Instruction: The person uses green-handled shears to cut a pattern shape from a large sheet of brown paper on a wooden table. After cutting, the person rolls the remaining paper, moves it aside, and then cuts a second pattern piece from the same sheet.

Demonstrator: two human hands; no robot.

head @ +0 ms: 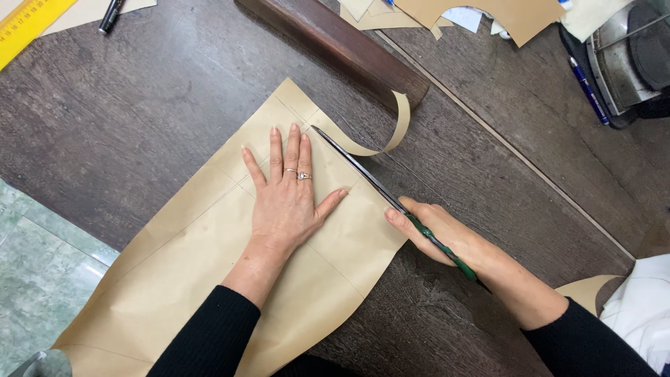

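The left hand (287, 194) lay flat and fully open on a large sheet of brown paper (209, 272), with the fingers spread and the palm pressing the sheet down on the dark wooden table (139, 91). It gripped nothing. Two rings were on one finger of this hand.

The right hand (436, 234) was just to the right of the left one, at the edge of the paper. It was closed around the green handles of a pair of scissors (377, 185). The long dark blades pointed away from this hand, up and to the left, and ran along the paper edge almost to the tips of the left fingers. I could not tell how far the blades were apart.

A thin curled strip of paper (391, 132) stood up beyond the blade tips, joined to the sheet near them. Further beyond the hands lay a dark wooden bar (335, 45). Far to the upper left of the left hand there were a yellow ruler (28, 24) and a black marker (110, 15). Far to the upper right of the right hand lay a blue pen (590, 91) and more brown paper pieces (488, 14)
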